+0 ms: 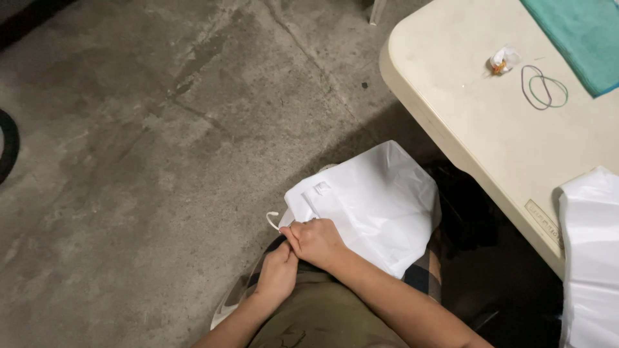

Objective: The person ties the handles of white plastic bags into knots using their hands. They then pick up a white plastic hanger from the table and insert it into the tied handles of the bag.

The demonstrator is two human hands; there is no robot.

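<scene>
A white plastic bag (377, 203) lies across my lap, over olive trousers and a plaid cloth. My right hand (317, 241) pinches the bag's near left edge, fingers closed on the plastic. My left hand (277, 272) sits just below and left of it, fingers curled against the same edge by a thin white loop handle (272, 221). Whether the left hand grips the plastic or only rests there is hidden by the right hand.
A cream table (464, 109) stands at the right with two rubber bands (545, 87), a crumpled wrapper (501, 60), a teal cloth (583, 35) and another white bag (590, 258) at its near edge. Cracked concrete floor (142, 142) fills the left.
</scene>
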